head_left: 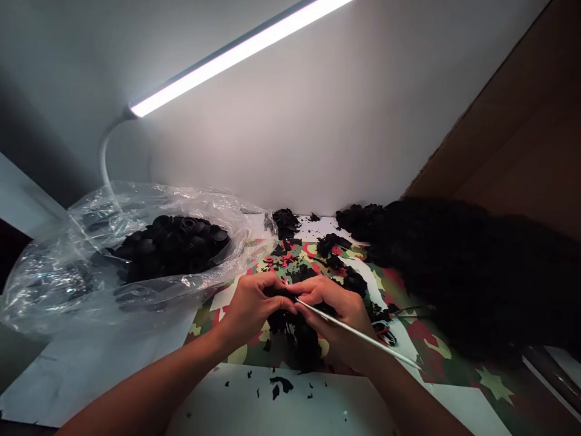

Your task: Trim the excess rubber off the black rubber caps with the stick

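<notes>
My left hand (258, 301) pinches a small black part (284, 293), perhaps rubber, between thumb and fingers; most of it is hidden. Close against it, my right hand (338, 312) grips a thin white stick (363, 336). The stick's front end meets the black part, and its long tail slants down to the right. Beneath both hands lies a heap of black scraps (304, 342) on a camouflage-patterned sheet (247, 354). To the left, a clear plastic bag (218, 206) lies open around many round black pieces (175, 245) with ridged sides.
A large dark pile (472, 272) fills the right side beside a cardboard panel (512, 139). What look like scissor handles (385, 333) lie right of my right hand. Black shreds (282, 384) dot the white surface in front. A bar lamp (240, 57) on a bent neck hangs above.
</notes>
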Tool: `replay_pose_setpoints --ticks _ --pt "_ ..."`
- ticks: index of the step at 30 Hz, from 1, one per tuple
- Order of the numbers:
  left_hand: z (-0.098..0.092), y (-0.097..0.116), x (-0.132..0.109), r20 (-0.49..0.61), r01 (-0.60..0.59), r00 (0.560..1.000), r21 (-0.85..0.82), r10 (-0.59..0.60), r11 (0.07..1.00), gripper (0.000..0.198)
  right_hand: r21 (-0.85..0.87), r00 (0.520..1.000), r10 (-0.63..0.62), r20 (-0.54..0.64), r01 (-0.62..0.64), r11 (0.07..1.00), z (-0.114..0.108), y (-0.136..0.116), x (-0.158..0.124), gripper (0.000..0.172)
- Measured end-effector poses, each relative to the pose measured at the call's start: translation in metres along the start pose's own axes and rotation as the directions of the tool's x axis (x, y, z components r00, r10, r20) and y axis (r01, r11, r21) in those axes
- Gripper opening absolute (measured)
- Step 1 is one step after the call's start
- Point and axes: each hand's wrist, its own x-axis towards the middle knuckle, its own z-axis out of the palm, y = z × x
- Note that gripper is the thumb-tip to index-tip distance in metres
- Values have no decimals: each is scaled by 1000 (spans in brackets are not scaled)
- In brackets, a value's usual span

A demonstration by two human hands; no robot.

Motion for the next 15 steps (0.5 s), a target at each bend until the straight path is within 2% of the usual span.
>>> replay_pose_setpoints --ticks 6,10,12,15 --pt "2 -7 0 4 -12 1000 0 12 1000 26 -96 997 -77 4 77 992 2 1 0 15" --pt "2 -5 0 -15 -53 998 11 53 999 24 -288 991 -120 -60 98 953 2 10 3 16" --pt "1 -2 -1 -13 -42 999 -39 41 998 20 -377 990 -70 -121 19 926 -3 16 7 17" --pt "-1 1 -2 -19 -14 1000 -121 12 993 18 -341 970 168 -176 -220 914 -14 20 12 19"
